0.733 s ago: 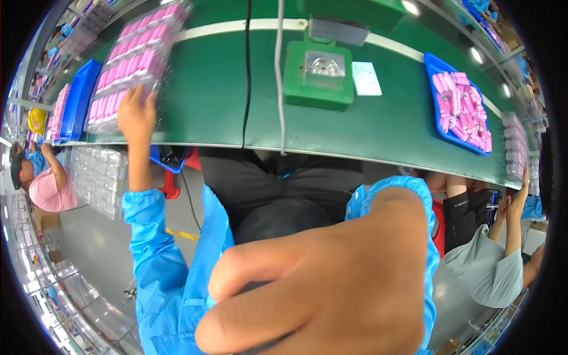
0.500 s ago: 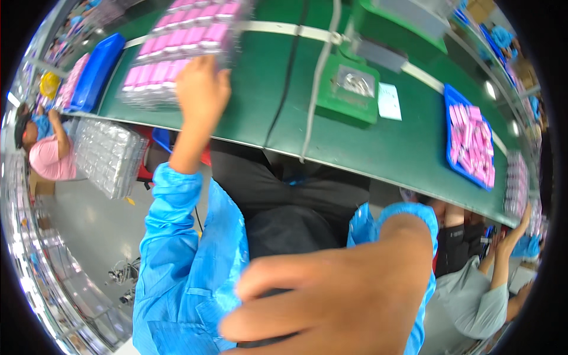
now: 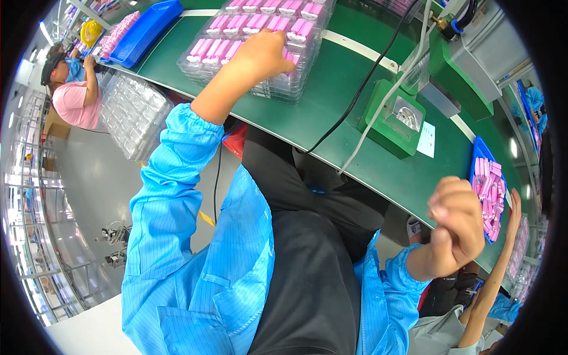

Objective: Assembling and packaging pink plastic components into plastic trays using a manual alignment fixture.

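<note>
My left hand (image 3: 260, 59) reaches over a stack of clear plastic trays (image 3: 278, 89) at the upper left of the green bench. Its fingers bend down among pink-wrapped blocks (image 3: 220, 52) with white ends, which sit in rows in the top tray. A pink block shows beside its thumb; the fingertips are hidden, so I cannot tell whether it grips one. My right hand (image 3: 457, 228) is in the air beyond the bench's front edge, left of a blue tray (image 3: 477, 151) heaped with loose pink blocks. Its fingers are curled, and nothing shows in them.
A green fixture (image 3: 390, 127) with a clear-topped recess stands on the bench, beside a white paper (image 3: 426, 141). Black and grey cables (image 3: 355, 97) cross the bench. At far left are another blue tray (image 3: 145, 32) and a seated person (image 3: 77, 100); another person's arm (image 3: 494, 278) reaches in at right.
My right hand has moved away from the lower middle, out to the right and up toward the bench. My left hand stays at the tray stack; the whole view has shifted.
</note>
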Demonstrator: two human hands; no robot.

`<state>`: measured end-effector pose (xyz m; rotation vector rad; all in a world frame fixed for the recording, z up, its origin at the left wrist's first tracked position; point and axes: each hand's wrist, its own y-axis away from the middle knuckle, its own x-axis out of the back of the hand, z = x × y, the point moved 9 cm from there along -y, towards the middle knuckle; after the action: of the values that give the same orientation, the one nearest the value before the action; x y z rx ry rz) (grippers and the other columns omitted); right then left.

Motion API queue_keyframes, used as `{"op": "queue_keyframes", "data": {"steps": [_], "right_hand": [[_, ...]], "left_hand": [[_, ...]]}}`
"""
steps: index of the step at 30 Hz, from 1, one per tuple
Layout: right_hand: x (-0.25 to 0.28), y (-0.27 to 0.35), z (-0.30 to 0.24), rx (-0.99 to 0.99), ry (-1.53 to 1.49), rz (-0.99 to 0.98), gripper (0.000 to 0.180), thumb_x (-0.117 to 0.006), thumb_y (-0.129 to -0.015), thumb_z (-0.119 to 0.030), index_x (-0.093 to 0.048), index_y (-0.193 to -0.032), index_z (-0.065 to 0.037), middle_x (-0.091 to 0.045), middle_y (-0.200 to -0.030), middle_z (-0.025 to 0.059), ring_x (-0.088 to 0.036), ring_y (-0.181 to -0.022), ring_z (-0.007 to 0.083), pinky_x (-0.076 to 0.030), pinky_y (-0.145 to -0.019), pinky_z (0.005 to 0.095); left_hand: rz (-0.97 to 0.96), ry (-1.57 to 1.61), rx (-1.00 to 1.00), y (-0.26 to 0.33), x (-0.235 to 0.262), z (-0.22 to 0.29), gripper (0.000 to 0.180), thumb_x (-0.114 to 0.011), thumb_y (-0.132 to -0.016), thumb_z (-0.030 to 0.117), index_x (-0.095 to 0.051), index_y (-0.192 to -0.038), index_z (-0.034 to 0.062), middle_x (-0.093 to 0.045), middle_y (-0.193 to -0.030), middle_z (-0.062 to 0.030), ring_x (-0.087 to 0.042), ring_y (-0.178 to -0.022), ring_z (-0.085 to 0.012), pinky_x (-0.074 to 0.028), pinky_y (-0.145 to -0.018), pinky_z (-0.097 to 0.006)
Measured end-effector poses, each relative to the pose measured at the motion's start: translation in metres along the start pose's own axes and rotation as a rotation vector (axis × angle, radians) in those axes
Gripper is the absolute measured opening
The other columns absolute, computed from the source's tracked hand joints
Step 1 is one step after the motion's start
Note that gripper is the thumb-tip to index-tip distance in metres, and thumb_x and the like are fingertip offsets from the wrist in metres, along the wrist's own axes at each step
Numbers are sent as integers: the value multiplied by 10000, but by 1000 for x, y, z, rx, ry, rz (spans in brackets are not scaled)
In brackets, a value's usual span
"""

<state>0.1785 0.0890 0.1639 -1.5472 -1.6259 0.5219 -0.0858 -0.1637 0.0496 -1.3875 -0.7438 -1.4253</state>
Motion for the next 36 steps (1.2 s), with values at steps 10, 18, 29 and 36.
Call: {"op": "queue_keyframes", "data": {"steps": [10,18,29,36], "right_hand": [[38,38,35,-284,319,159,276,-662,-755,10,-688,-1026,55,-629,-882,158,-586,-786,248,-462,-731,334],[52,49,69,-361,337,134,240,-629,-844,43,-681,-1079,49,-631,-910,124,-588,-841,193,-458,-777,290],[76,68,142,-490,403,267,197,-640,-906,-40,-686,-1088,18,-635,-898,57,-562,-819,124,-457,-779,247],[57,38,181,-477,292,224,271,-706,-867,-134,-703,-1113,-21,-647,-926,61,-601,-844,141,-469,-764,267]], "left_hand": [[184,-183,102,23,22,-34,335,-769,-723,268,-661,-744,-48,-670,-818,-244,-653,-809,-427,-518,-730,-501],[169,690,61,5,26,20,347,-759,-817,327,-747,-938,2,-716,-828,-84,-657,-750,-148,-496,-695,-313],[-237,1281,-308,-27,-69,208,304,-787,-835,224,-736,-1036,2,-735,-945,-107,-675,-847,-161,-525,-778,-299],[-43,935,-481,-18,-53,211,393,-811,-778,312,-733,-1030,21,-707,-931,-130,-686,-793,-240,-540,-735,-325]]}}
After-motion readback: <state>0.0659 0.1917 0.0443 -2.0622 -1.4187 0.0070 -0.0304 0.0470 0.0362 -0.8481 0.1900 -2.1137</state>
